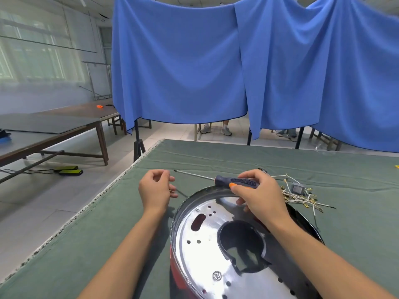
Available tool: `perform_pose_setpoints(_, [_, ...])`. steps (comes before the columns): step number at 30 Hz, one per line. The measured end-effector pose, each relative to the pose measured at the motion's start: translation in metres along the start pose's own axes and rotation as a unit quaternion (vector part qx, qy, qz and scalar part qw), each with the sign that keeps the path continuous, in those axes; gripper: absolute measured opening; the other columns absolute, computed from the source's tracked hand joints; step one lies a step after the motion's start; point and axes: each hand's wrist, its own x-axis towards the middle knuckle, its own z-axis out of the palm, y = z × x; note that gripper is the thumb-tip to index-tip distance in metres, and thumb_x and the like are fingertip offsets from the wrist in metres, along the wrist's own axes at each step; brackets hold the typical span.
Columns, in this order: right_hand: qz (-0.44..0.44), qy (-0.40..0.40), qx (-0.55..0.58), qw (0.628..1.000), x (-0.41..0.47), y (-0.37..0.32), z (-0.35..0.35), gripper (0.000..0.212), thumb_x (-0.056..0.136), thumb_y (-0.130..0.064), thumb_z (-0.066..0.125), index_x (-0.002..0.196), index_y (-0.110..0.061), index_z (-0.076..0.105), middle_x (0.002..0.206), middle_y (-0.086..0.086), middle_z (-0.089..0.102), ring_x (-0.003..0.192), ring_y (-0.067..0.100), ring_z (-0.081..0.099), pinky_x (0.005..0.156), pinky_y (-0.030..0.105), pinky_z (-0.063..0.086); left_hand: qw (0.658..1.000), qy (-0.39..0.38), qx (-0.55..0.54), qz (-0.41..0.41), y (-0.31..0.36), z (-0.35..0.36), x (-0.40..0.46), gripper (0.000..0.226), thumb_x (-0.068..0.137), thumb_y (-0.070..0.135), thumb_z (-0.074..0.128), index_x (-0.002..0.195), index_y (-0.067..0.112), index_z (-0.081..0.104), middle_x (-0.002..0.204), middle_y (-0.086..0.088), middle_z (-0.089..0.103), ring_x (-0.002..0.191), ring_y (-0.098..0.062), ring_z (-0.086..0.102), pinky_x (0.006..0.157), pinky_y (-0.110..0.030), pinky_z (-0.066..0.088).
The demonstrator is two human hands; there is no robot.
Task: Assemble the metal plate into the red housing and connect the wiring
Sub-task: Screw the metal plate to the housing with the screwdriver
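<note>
A shiny round metal plate (203, 240) with holes and a large dark opening lies inside the red housing (176, 275), near the table's front edge. One screw head shows near the plate's upper left. My right hand (257, 195) grips the blue and orange handle of a screwdriver (235, 181) above the plate's far rim; its long shaft points left. My left hand (156, 188) hovers left of the housing and pinches a small screw between thumb and finger. A bundle of white wires (302, 197) with brass terminals lies on the cloth to the right.
A green cloth covers the table (97, 234); its left edge runs diagonally. A small grey switch part (298, 187) sits among the wires. Blue curtains (183, 67) hang behind the table. Long wooden tables (64, 124) stand at the left across the floor.
</note>
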Motion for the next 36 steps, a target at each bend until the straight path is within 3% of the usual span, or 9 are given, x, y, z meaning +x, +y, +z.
perform_pose_setpoints(2, [0.000,0.009,0.022,1.000,0.000,-0.002,0.000,0.017,0.075,-0.011,0.074,0.083,-0.020,0.062,0.077,0.003,0.068,0.050,0.012,0.064,0.046,0.024,0.049,0.995,0.004,-0.067,-0.069,0.006,-0.001,-0.003,0.014,0.094,0.004,0.052,0.081,0.002,0.057,0.072,-0.012,0.062,0.040,-0.008,0.053,0.036,-0.021,0.048])
perform_pose_setpoints(6, [-0.018,0.031,0.048,0.998,-0.003,-0.005,-0.001,0.013,0.073,-0.012,0.075,0.079,-0.016,0.064,0.057,-0.001,0.064,0.041,0.016,0.060,0.042,0.028,0.047,0.960,0.034,-0.201,-0.193,0.014,-0.009,-0.002,0.015,0.094,0.000,0.051,0.080,0.000,0.054,0.078,-0.015,0.061,0.064,-0.020,0.060,0.044,-0.022,0.055])
perform_pose_setpoints(12, [-0.080,0.091,0.059,0.991,-0.009,-0.005,-0.005,0.019,0.083,-0.022,0.069,0.065,-0.019,0.063,0.039,0.005,0.053,0.030,0.022,0.050,0.032,0.021,0.038,0.916,0.049,-0.286,-0.277,0.015,-0.028,0.006,0.014,0.096,-0.004,0.046,0.084,-0.007,0.051,0.105,-0.028,0.058,0.084,-0.036,0.061,0.080,-0.043,0.055])
perform_pose_setpoints(15, [-0.098,0.096,0.060,0.989,-0.012,-0.007,-0.006,0.022,0.086,-0.021,0.065,0.064,-0.019,0.064,0.039,0.004,0.052,0.029,0.020,0.049,0.031,0.021,0.038,0.895,0.036,-0.325,-0.303,0.016,-0.031,0.007,0.016,0.097,-0.005,0.042,0.082,-0.006,0.050,0.102,-0.026,0.058,0.084,-0.036,0.061,0.089,-0.045,0.049])
perform_pose_setpoints(17, [-0.106,0.093,0.049,0.989,-0.011,-0.008,-0.005,0.021,0.086,-0.020,0.065,0.065,-0.018,0.064,0.039,0.002,0.053,0.028,0.018,0.048,0.032,0.020,0.037,0.885,0.024,-0.348,-0.310,0.015,-0.031,0.008,0.017,0.097,-0.005,0.042,0.083,-0.005,0.050,0.080,-0.022,0.066,0.070,-0.031,0.067,0.082,-0.037,0.056])
perform_pose_setpoints(19, [-0.105,0.087,0.045,0.990,-0.011,-0.008,-0.003,0.020,0.087,-0.020,0.065,0.066,-0.017,0.065,0.040,0.001,0.054,0.028,0.017,0.047,0.032,0.019,0.036,0.879,0.017,-0.358,-0.314,0.015,-0.031,0.009,0.017,0.097,-0.004,0.042,0.083,-0.005,0.051,0.057,-0.016,0.066,0.048,-0.024,0.067,0.057,-0.032,0.058])
perform_pose_setpoints(21, [-0.100,0.083,0.050,0.990,-0.011,-0.009,-0.002,0.020,0.087,-0.020,0.065,0.067,-0.017,0.066,0.038,0.003,0.053,0.027,0.017,0.046,0.032,0.019,0.035,0.877,0.007,-0.365,-0.312,0.016,-0.031,0.008,0.018,0.097,-0.004,0.041,0.083,-0.006,0.052,0.051,-0.014,0.065,0.043,-0.021,0.066,0.047,-0.031,0.056])
perform_pose_setpoints(36, [-0.090,0.090,0.045,0.991,-0.010,-0.015,0.002,0.025,0.089,-0.024,0.061,0.067,-0.013,0.063,0.036,0.007,0.051,0.026,0.017,0.045,0.032,0.021,0.035,0.880,-0.018,-0.383,-0.280,0.021,-0.031,0.007,0.016,0.096,-0.003,0.045,0.083,-0.008,0.054,0.057,-0.015,0.068,0.049,-0.021,0.068,0.053,-0.030,0.058])
